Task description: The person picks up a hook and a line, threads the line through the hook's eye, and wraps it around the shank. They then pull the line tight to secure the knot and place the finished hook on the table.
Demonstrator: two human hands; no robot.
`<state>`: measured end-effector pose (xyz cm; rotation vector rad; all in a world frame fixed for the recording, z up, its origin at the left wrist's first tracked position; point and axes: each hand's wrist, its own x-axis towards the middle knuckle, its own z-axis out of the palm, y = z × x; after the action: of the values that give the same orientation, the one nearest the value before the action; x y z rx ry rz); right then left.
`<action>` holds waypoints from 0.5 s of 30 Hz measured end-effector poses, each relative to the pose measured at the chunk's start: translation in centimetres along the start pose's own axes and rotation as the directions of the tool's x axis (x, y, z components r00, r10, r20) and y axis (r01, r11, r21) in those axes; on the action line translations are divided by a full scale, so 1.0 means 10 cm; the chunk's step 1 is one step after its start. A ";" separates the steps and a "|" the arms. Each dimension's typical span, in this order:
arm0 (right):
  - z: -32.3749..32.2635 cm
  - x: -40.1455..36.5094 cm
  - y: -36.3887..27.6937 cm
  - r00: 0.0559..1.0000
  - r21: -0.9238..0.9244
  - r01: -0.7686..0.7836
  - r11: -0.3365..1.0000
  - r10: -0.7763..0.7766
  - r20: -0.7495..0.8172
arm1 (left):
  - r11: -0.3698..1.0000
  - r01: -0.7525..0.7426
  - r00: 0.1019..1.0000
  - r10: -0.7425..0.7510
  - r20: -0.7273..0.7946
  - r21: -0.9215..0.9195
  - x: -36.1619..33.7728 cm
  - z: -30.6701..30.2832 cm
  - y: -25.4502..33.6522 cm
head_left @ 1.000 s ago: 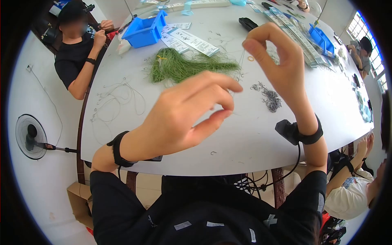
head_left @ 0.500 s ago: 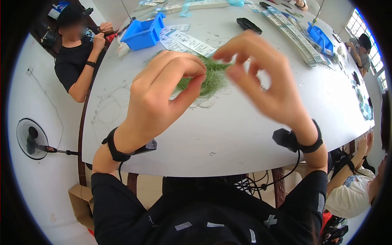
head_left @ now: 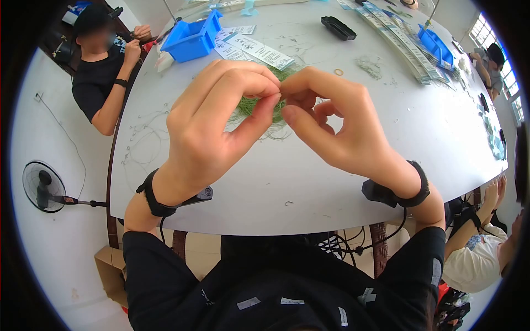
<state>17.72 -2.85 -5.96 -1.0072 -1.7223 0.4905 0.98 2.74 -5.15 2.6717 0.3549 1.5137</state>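
My left hand (head_left: 207,118) is closed in a pinch, thumb against forefinger. Whatever sits between those fingertips is too small to make out. My right hand (head_left: 345,121) meets it fingertip to fingertip, its fingers curled in a pinch whose contents are also hidden. Behind and below both hands lies a tangled bundle of thin green line (head_left: 251,108) on the white table (head_left: 248,204). Printed cards (head_left: 262,51) lie just beyond the bundle. A small hook-shaped piece (head_left: 289,203) rests on the table closer to my body.
A blue bin (head_left: 193,43) stands at the back left, a black tray (head_left: 338,27) further back. Long printed cards (head_left: 395,44) are stacked at right near another blue bin (head_left: 435,47). Loose clear line (head_left: 369,67) lies right of my hands. People sit at both sides.
My right hand has come left and its fingers have closed in beside my left fingertips. The left hand keeps its pinch, with little movement.
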 end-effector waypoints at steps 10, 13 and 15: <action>-0.04 0.04 0.11 0.957 -0.349 0.271 0.897 -0.290 -0.004 | 1.000 -0.009 0.999 0.010 0.041 -0.028 -0.06 0.10 -0.02; 0.00 0.07 0.17 0.899 -0.526 0.360 0.770 -0.437 -0.024 | 0.999 0.015 1.000 -0.014 0.024 -0.030 -0.06 0.13 -0.05; 0.01 0.09 0.20 0.870 -0.602 0.376 0.704 -0.493 -0.034 | 0.998 0.048 0.999 -0.047 0.027 -0.043 -0.05 0.13 -0.06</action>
<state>18.33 -0.98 -6.99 -0.9629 -1.8910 -0.4732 1.68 3.33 -6.36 2.6279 0.3765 1.4552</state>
